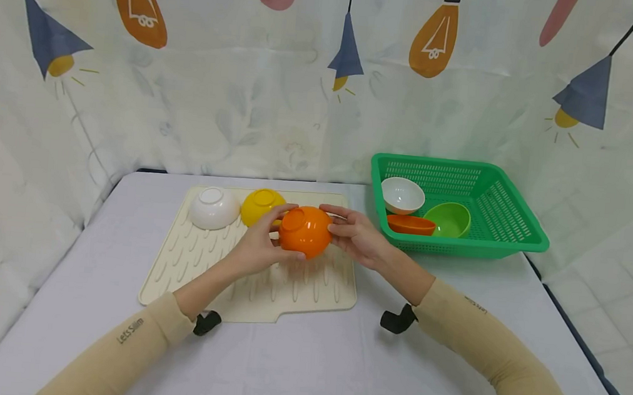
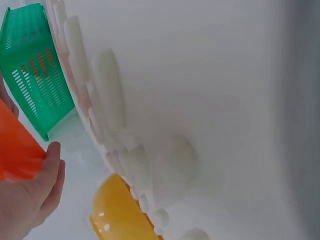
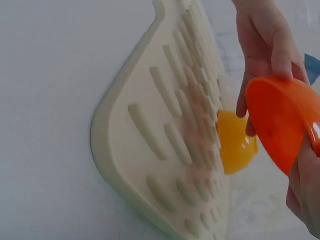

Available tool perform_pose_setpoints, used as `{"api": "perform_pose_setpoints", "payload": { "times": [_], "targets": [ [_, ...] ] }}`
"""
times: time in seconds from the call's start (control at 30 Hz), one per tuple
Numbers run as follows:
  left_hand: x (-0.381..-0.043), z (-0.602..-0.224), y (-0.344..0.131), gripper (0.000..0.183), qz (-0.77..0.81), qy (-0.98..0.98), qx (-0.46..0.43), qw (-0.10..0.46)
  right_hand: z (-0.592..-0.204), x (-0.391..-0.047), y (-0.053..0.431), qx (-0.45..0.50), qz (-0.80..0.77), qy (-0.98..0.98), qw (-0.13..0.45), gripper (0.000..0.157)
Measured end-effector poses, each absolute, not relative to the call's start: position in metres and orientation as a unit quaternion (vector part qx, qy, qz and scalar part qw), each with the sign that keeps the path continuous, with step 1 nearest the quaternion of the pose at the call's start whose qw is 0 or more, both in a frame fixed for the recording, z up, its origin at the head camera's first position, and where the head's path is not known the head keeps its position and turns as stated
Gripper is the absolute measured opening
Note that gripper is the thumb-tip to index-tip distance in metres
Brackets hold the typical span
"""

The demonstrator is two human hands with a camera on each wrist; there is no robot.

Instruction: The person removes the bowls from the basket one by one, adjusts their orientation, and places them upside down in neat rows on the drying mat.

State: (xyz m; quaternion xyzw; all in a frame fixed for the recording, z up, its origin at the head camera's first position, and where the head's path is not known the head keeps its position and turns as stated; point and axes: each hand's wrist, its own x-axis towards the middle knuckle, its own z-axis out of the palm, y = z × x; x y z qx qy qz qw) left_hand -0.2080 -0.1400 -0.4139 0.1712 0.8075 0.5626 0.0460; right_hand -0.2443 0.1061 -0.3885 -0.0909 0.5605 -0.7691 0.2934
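Observation:
An orange bowl (image 1: 306,237) is held above the cream drying mat (image 1: 308,294), tilted with its base ring showing and its opening facing down toward the mat. My left hand (image 1: 258,242) grips the bowl's left side, its thumb along the lower rim. On the opposite side, my right hand (image 1: 362,239) holds the bowl between fingers and thumb, as the right wrist view also shows. Behind the left hand, a yellow bowl (image 1: 259,205) sits upside down on the mat. A white bowl (image 1: 214,208) lies upside down to its left.
A green basket (image 1: 459,247) stands at the back right of the table (image 1: 307,372). Inside are a white bowl (image 1: 402,195), an orange bowl (image 1: 410,225) and a green bowl (image 1: 450,220). A patterned curtain (image 1: 200,106) hangs behind the table.

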Motion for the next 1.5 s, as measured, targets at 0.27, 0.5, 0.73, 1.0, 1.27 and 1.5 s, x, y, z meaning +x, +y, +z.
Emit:
{"api": "perform_pose_setpoints", "payload": {
  "times": [0.27,0.5,0.73,1.0,1.27,1.5],
  "targets": [
    [-0.212,-0.413,-0.145,0.091,0.534,0.819,0.202,0.049,-0.386,-0.247,0.110,-0.215,-0.525,0.793,0.222,0.069],
    [-0.220,-0.413,-0.145,0.090,0.483,0.848,0.215,0.036,-0.386,-0.248,0.105,-0.332,-0.345,0.871,0.113,0.085],
    [-0.227,-0.410,-0.141,0.090,0.399,0.890,0.220,0.021,-0.385,-0.247,0.100,-0.327,-0.275,0.900,0.089,0.087],
    [-0.241,-0.400,-0.137,0.089,0.343,0.909,0.231,0.041,-0.388,-0.254,0.099,-0.330,-0.276,0.898,0.087,0.084],
    [-0.269,-0.399,-0.134,0.085,0.343,0.903,0.245,0.080,-0.399,-0.271,0.095,-0.307,-0.293,0.902,0.077,0.084],
    [-0.286,-0.403,-0.129,0.084,0.350,0.904,0.227,0.095,-0.408,-0.285,0.088,-0.276,-0.292,0.913,0.068,0.086]
  ]
}}
